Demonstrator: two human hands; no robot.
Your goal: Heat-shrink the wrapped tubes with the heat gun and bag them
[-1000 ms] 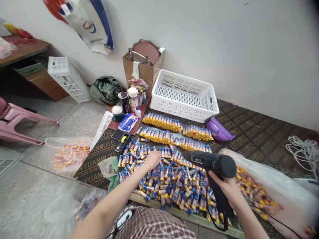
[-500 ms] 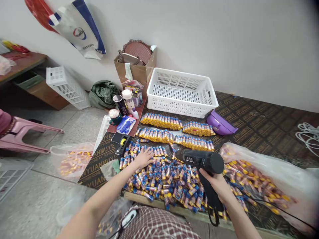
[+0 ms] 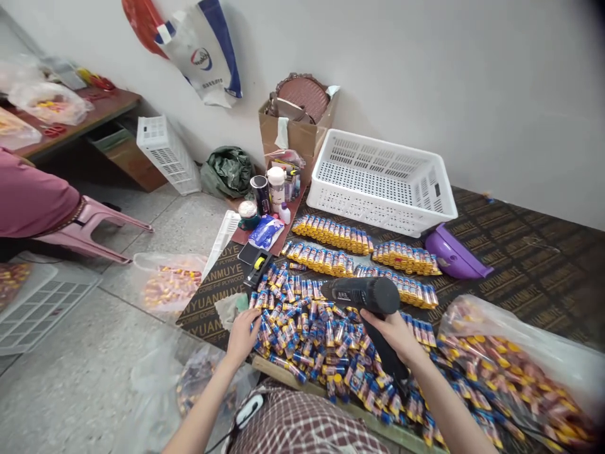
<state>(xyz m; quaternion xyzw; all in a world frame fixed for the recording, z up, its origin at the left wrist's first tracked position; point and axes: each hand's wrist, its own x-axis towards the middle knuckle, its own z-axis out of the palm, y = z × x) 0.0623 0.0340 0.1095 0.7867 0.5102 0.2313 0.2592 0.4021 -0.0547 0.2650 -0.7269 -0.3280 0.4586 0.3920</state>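
My right hand is closed around the handle of a black hair dryer, whose nozzle points left over the pile. Beneath it lies a heap of small tubes with blue and yellow ends and printed wrappers. At the heap's left edge is my left hand, fingers stretched out and touching the nearest tubes, with nothing seen in it. A pale cloth lies just beyond that hand. Behind the heap, similar tubes stand in neat rows.
A white plastic crate stands at the back, with a purple bowl to its right. A tape dispenser and cups sit at the left. A clear bag of tubes lies right. A person in pink sits on a stool.
My left hand has moved left and nearer to me, from the middle of the tubes to the heap's edge. The hair dryer has shifted slightly left. The view has turned leftward.
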